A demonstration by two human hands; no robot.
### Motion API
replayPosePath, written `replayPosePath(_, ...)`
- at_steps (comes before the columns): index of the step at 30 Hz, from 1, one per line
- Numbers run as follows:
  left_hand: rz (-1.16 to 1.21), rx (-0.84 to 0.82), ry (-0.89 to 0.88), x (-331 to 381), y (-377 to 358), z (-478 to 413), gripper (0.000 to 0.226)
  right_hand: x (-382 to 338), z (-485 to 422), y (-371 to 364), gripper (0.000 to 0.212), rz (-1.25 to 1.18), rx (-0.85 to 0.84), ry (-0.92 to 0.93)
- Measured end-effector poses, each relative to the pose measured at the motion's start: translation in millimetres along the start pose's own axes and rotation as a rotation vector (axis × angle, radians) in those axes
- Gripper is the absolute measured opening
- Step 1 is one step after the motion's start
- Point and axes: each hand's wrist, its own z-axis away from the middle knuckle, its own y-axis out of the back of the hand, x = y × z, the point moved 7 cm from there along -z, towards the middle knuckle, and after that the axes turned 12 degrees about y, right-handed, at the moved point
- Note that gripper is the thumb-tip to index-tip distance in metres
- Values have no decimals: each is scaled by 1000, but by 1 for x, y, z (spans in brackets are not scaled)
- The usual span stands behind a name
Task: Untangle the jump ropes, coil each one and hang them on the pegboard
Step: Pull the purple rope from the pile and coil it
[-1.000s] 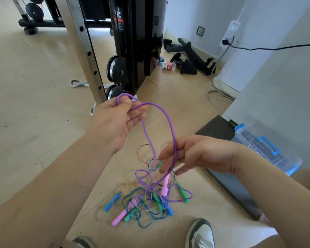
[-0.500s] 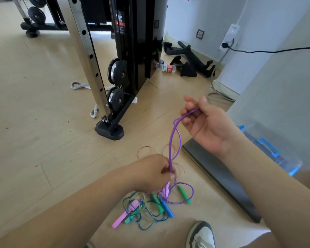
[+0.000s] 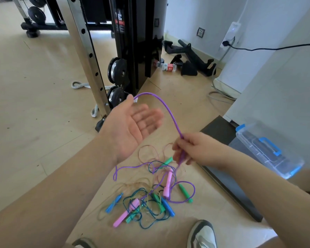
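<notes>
The left hand [image 3: 131, 126] has risen, now open palm-up, the purple rope [image 3: 166, 108] arching off its upper edge. The right hand [image 3: 191, 149] has dropped, pinching that rope just above the tangle [image 3: 147, 203] on the floor [image 3: 34, 122]: two pink handles [image 3: 167, 183], two blue handles [image 3: 167, 208], four green handles [image 3: 185, 193].

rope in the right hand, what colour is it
Purple. The head view shows the rope arcing up from the right hand.
</notes>
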Motion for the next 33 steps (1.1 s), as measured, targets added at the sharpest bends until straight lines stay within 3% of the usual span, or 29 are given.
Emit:
replayPosePath(2, -413, 42, 81, -20, 5, -4, 35, -16, -3, 10, 29, -328, 203, 69)
replayPosePath(5, -1370, 1, 83, -57, 6, -1, 42, -40, -5, 19, 30, -717, 334, 166)
replayPosePath(7, -1659, -10, 79, -73, 11, 0, 24, -43, -7, 23, 33, -921, 386, 146)
replayPosePath(9, -1839, 112, -20, -67, 18, -5, 17, -38, -10, 27, 40, -1063, 429, 90)
replayPosePath(11, -1845, 266, -162, -50, 18, -6, 24, -30, -14, 26, 52, -1099, 410, 41)
replayPosePath(13, -1464, 308, -203, -34, 14, 0, 26, -23, -15, 19, 65, -959, 269, 4)
replayPosePath(15, -980, 249, -168, -26, 6, 7, 28, -19, -10, 2, 57, -672, 9, 36)
replayPosePath(18, -574, 138, -175, -12, -7, 13, 32, -10, 1, -22, 40, -262, -265, 100)
replayPosePath(21, -283, 61, -137, -2, -7, 11, 33, -7, 4, -31, 26, -131, -280, 96)
replayPosePath(24, -74, 9, -81, 2, -3, 7, 34, -19, -3, -22, 16, -263, -82, 88)
replayPosePath(26, -187, 38, -34, -3, 1, 2, 30, -31, -5, -2, 16, -399, 174, 146)
replayPosePath(28, -558, 92, -14, -12, 7, 0, 26, -42, -3, 18, 14, -553, 376, 197)
replayPosePath(31, -1243, 45, 34, -40, 11, 6, 28, -50, 0, 25, 14, -821, 447, 196)
replayPosePath(33, -1424, 24, 17, -52, 10, 10, 16, -51, -2, 24, 15, -942, 449, 170)
